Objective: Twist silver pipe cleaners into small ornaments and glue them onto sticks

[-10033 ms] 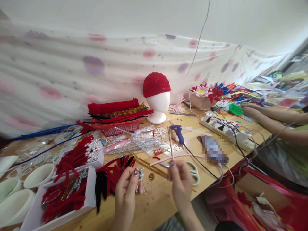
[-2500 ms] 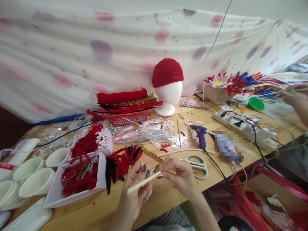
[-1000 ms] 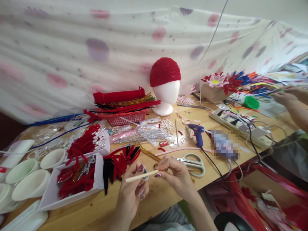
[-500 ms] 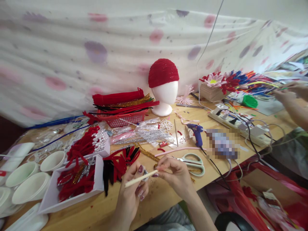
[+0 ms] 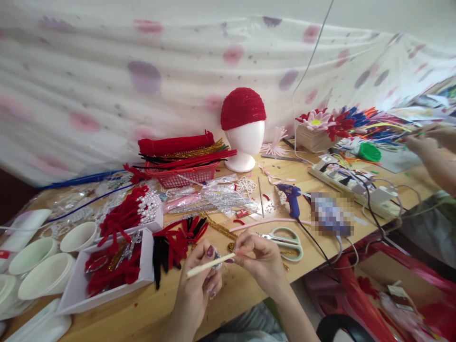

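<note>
Thin tool (image 5: 261, 197), in the right hand ten seconds ago, now lies on the tabletop (image 5: 142, 313), left of the glue gun (image 5: 292, 199); gun sits further right too. Right hand (image 5: 261, 259) has a pale stick (image 5: 206, 267) instead. Right grip narrow, fingertips pinching the stick's right end. Stick slants down to the near left, crossing in front of the left hand (image 5: 195, 285); can't tell if it touches there. Left grip also narrow, thumb and fingers on a silver piece (image 5: 216, 261), mostly hidden behind the stick. Both hands above the near edge of the tabletop.

Gold ball (image 5: 231, 247) just beyond the right hand. Scissors (image 5: 285, 242) right of it, pink strip (image 5: 263, 222) on the far side. Red and black loops (image 5: 180, 237) left of the hands, then white box (image 5: 107, 297) with red pieces. Far: red basket (image 5: 185, 176), foam head (image 5: 245, 137) upright in red cap (image 5: 243, 108). Far right, co-worker's hand (image 5: 423, 141) near a green piece (image 5: 369, 152).
</note>
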`<control>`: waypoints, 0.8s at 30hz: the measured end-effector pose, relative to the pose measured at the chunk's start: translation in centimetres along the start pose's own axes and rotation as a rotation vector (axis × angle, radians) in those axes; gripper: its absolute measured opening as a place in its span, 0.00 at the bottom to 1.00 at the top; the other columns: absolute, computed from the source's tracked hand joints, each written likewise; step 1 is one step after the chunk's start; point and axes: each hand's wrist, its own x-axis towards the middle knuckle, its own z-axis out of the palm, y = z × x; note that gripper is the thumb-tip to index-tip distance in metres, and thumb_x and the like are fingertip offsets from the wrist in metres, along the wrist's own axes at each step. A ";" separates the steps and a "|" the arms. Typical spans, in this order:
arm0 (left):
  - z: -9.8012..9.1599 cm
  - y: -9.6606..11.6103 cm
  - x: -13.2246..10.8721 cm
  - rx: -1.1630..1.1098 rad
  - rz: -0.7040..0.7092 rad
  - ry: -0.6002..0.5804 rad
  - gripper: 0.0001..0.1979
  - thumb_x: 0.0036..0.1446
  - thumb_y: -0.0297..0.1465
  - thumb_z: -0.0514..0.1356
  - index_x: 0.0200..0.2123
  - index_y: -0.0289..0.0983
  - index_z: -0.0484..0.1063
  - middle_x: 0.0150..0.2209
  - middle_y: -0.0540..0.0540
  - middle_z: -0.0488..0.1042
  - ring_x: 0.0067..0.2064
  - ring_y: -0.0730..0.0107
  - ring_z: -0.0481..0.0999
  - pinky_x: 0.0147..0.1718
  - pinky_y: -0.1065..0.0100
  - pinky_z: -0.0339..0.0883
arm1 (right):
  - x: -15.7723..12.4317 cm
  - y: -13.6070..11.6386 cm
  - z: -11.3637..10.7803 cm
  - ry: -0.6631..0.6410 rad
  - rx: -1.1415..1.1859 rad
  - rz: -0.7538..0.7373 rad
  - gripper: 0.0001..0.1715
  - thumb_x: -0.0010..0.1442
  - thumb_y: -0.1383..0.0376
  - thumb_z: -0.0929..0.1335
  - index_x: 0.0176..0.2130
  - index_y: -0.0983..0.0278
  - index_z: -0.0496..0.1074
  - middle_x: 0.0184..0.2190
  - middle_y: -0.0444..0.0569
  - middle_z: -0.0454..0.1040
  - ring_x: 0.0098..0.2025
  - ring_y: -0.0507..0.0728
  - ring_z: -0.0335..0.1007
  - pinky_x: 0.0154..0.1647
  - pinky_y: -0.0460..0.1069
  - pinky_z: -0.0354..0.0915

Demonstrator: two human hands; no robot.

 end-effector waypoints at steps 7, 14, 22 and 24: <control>0.0 -0.1 -0.1 -0.008 0.015 0.013 0.28 0.47 0.48 0.73 0.22 0.38 0.60 0.17 0.61 0.54 0.16 0.86 0.43 0.13 0.80 0.42 | 0.0 -0.1 0.4 0.021 -0.018 -0.025 0.12 0.51 0.65 0.79 0.22 0.61 0.76 0.25 0.46 0.78 0.27 0.54 0.72 0.31 0.48 0.66; -0.2 -0.2 -0.1 -0.046 0.044 0.016 0.27 0.50 0.46 0.73 0.23 0.38 0.59 0.19 0.61 0.53 0.17 0.85 0.42 0.14 0.79 0.42 | 0.0 0.2 0.7 0.026 -0.061 -0.088 0.11 0.52 0.70 0.78 0.23 0.60 0.76 0.26 0.44 0.78 0.27 0.53 0.71 0.32 0.48 0.65; -0.2 0.0 0.0 -0.065 0.063 0.036 0.26 0.49 0.45 0.73 0.23 0.37 0.62 0.18 0.61 0.53 0.17 0.86 0.43 0.14 0.80 0.42 | -0.3 0.7 1.0 0.019 -0.008 -0.038 0.12 0.52 0.70 0.78 0.23 0.61 0.74 0.26 0.45 0.77 0.28 0.54 0.71 0.31 0.48 0.65; -0.3 0.0 0.1 -0.066 0.062 0.034 0.25 0.49 0.45 0.73 0.23 0.37 0.63 0.18 0.61 0.54 0.17 0.86 0.43 0.14 0.80 0.42 | -0.3 0.7 1.1 0.015 -0.004 -0.047 0.12 0.51 0.72 0.77 0.23 0.61 0.75 0.26 0.44 0.77 0.28 0.54 0.71 0.31 0.48 0.65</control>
